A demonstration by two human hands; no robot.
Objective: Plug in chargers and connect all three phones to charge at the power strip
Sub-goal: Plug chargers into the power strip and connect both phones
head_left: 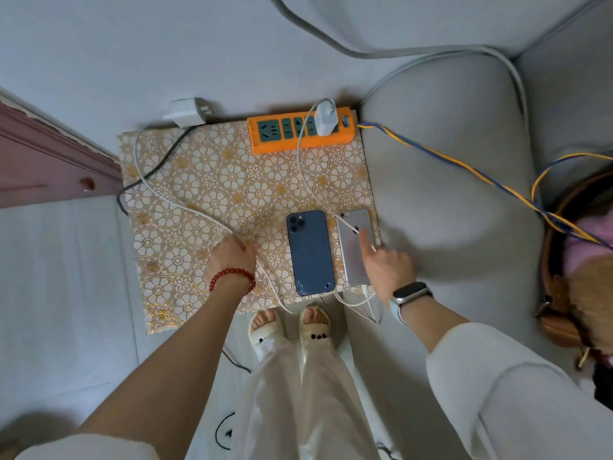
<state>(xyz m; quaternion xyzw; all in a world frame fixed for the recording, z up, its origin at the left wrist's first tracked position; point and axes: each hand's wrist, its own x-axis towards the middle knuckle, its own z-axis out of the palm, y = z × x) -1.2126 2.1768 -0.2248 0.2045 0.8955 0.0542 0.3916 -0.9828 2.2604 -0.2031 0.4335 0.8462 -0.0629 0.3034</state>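
Observation:
An orange power strip lies at the far edge of a small table with a flower-patterned cloth. One white charger is plugged into it, and its cable runs down to a silver phone at the near right. A blue phone lies face down beside it. A second white charger lies unplugged beyond the table's far left corner. My left hand is closed on its white cable. My right hand rests one fingertip on the silver phone. Only two phones are in view.
A grey sofa adjoins the table on the right, with a brown bag at its edge. A blue-and-yellow wire leaves the strip across the sofa. A black cable crosses the table's left side. My slippered feet stand at the near edge.

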